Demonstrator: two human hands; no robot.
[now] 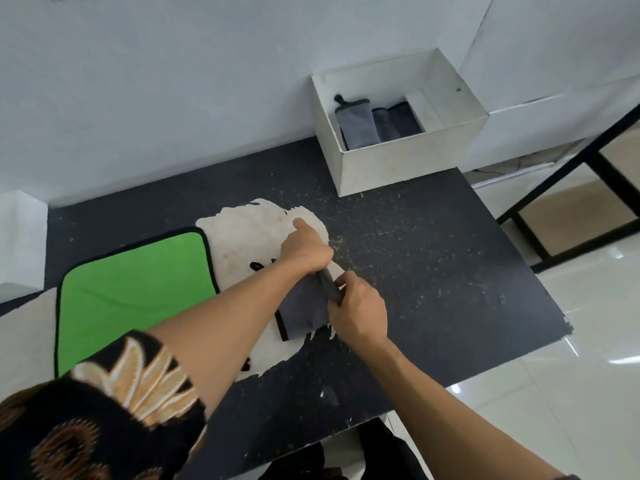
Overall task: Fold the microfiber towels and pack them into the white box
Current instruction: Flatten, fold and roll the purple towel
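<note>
A folded grey microfiber towel (302, 311) with black trim lies at the middle of the dark table, on a worn white patch. My left hand (306, 245) grips the towel's far edge, fingers curled over it. My right hand (358, 308) pinches the towel's right edge, where the cloth stands up in a dark fold. A green towel (135, 292) with black trim lies flat on the left. The white box (408, 161) stands open at the table's back right, and two folded grey towels (377, 124) lie inside on its left side.
The dark table (433, 271) is speckled and scuffed, with its right edge running next to a tiled floor. A black metal frame (568, 188) stands to the right. White walls close off the back. My patterned sleeve (104, 410) fills the lower left.
</note>
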